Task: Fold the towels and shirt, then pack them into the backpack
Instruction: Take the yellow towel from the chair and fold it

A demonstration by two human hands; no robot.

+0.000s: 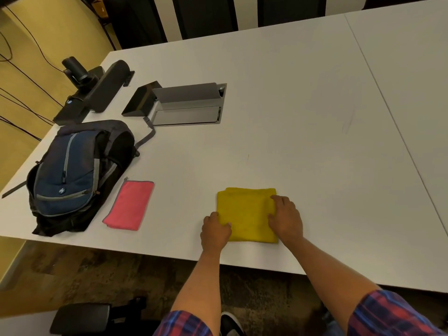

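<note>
Yellow towel, folded: soft, light, likely limp. Left hand pinches its left edge; right hand presses flat. Lift from both side edges.

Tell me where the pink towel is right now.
In the head view the pink towel lies folded flat near the table's front edge, left of the yellow towel, just right of the backpack.

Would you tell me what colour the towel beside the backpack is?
Pink towel, seen in the head view.
</note>
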